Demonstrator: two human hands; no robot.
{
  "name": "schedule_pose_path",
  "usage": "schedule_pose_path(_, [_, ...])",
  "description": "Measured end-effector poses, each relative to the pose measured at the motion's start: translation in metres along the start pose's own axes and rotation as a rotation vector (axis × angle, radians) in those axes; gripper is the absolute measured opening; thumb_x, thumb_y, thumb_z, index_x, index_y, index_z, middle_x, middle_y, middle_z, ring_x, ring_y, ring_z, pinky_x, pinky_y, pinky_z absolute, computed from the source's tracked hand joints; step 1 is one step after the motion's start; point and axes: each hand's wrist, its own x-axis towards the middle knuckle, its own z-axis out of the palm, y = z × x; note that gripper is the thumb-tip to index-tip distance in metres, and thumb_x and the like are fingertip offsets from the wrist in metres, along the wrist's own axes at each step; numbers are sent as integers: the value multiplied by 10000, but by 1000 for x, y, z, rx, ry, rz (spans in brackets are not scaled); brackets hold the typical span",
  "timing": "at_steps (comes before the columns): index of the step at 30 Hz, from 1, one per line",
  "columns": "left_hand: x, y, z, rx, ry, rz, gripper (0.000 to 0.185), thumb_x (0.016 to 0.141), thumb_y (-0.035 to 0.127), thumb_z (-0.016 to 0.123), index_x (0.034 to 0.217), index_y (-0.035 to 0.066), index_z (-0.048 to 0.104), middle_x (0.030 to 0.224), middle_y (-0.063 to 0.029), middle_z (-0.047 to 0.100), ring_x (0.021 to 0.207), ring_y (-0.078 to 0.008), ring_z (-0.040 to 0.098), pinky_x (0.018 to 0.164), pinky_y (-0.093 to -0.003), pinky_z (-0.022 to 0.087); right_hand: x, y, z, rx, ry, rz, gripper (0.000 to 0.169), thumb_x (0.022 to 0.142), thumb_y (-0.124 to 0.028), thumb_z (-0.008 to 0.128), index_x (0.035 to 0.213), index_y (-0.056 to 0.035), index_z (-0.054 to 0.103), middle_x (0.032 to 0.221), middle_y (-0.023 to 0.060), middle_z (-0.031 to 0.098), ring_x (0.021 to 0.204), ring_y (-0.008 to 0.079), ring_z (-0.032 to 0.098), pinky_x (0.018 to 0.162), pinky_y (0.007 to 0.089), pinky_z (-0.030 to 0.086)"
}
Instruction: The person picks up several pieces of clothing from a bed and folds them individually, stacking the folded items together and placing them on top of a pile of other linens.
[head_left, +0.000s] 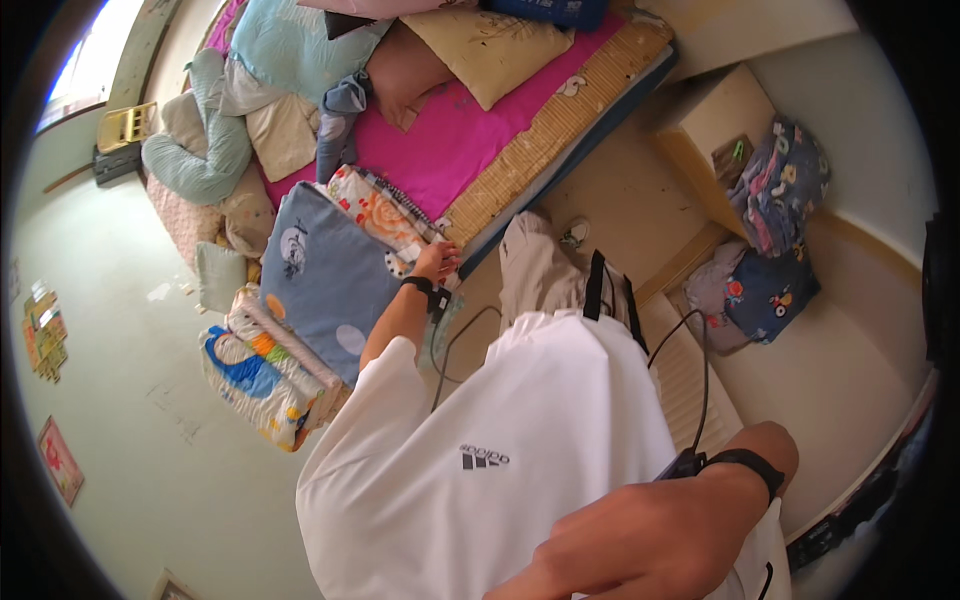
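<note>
My left hand (437, 262) rests at the bed's near corner, on the edge of a folded floral cloth (384, 214); its fingers are slightly bent, and whether they grip it cannot be told. Beside it is a blue-grey printed bedding piece (322, 277). My right hand (637, 532) is large in the lower right, in front of my white shirt (510, 397); its fingers are largely out of sight. Both wrists have black bands with cabled devices. A magenta sheet (442, 157) and a woven mat (517, 161) cover the bed.
Pillows (487, 49) and rumpled bedding (300, 45) lie on the bed. Folded quilts (262, 375) are stacked at left beside the wall. Patterned cloths (780, 180) and a dark blue cloth bundle (772, 289) are at right. A black cable (701, 375) loops by my side.
</note>
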Motion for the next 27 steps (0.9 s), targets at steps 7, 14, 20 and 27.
schedule_pose_path(7, [109, 127, -42, -138, 35, 92, 221, 999, 263, 505, 1116, 116, 623, 902, -55, 702, 657, -205, 655, 504, -335, 508, 100, 31, -106, -127, 35, 424, 318, 910, 14, 535, 1196, -58, 653, 1162, 192, 637, 769, 248, 648, 635, 334, 508])
schedule_pose_path(14, [251, 332, -108, -369, 254, 580, 601, 769, 583, 794, 1051, 71, 652, 683, -23, 511, 556, -166, 495, 497, -351, 392, 109, 98, -148, -490, 1053, 468, 174, 987, -190, 511, 1102, -65, 551, 992, 141, 524, 714, 233, 548, 606, 329, 445])
schedule_pose_path(20, [257, 422, -145, -693, 416, 467, 339, 893, 343, 647, 1096, 76, 594, 985, -95, 642, 784, -234, 637, 671, -390, 580, 87, 92, -168, -669, 1107, 926, 203, 995, -276, 493, 1010, -74, 502, 917, 70, 430, 689, 147, 438, 635, 271, 382])
schedule_pose_path(27, [56, 301, -186, -516, 495, 774, 180, 925, 276, 527, 948, 102, 564, 1013, -50, 550, 965, -193, 572, 819, -430, 540, 31, -27, -126, -791, 1277, 761, 230, 934, -177, 563, 1107, -30, 596, 936, 64, 517, 803, 156, 500, 720, 270, 404])
